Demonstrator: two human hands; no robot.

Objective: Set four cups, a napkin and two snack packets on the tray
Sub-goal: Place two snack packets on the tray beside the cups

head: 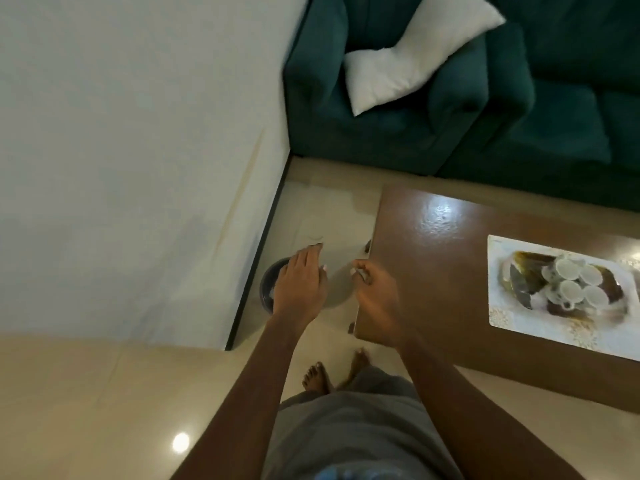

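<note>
We saw both hands out in front of the person, over the floor (104, 393) left of the wooden table (433, 271). Left hand (301, 285) was flat and spread, fingers extended, palm down, hovering over or touching a dark round bin (268, 289) by the white wall (138, 133); contact not clear, nothing gripped that we could see. Right hand (375, 296) was curled in a loose fist near the table's left edge, fingertips pinched on something small and pale; too blurred to say what it was, so we couldn't tell the grasp for sure. A grey round lid-like disc (337, 289) lay between the two hands, partly hidden.

The tray (502, 320), pale and rectangular, sat on the table well to the right of the right hand, apart from both hands. Four white cups (568, 282) stood clustered on it, touching or nearly so. Dark shiny packets (519, 271) lay under and beside the cups; count unclear from blur. Napkin not made out.

Behind the table stood a green sofa (485, 116) with a white cushion (408, 53). Bare feet (317, 377) showed below on the tile.
</note>
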